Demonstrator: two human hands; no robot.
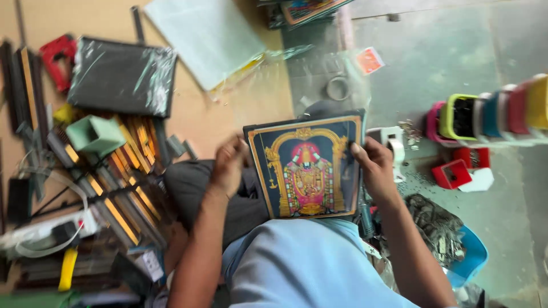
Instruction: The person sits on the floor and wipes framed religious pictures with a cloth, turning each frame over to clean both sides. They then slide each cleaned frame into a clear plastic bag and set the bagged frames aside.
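At the far left we see a red tool [56, 57] on the brown board [194, 114], with dark frame strips [23, 85] beside it; just right of it lies a dark panel [123, 77] wrapped in clear film; below that sits a small green box [94, 135] on a heap of gold-edged mouldings [128, 182]; lower left a white power strip [45, 228] lies among cables, and a yellow handle [68, 268] pokes out beneath it; a pale sheet [208, 40] lies tilted at the top; moving in, our left hand [228, 165] is blurred, its fingers curled loosely against the left edge of the picture [308, 168], though we cannot tell whether it truly grips; the picture, a dark framed print with a gold arch and a bright figure, is held up over our lap, above the grey trousers [197, 188] and the light blue shirt [308, 268]; our right hand [374, 171] clasps its right edge, thumb on the front face and fingers behind; just beyond that hand stands a white tape holder [391, 140]; a metal ring [338, 88] and an orange card [369, 60] lie farther up on the grey floor [445, 57]; right again, 2 red boxes [456, 168] sit below a row of coloured trays [491, 114]; a blue tub [468, 256] of metal bits is at the lower right.
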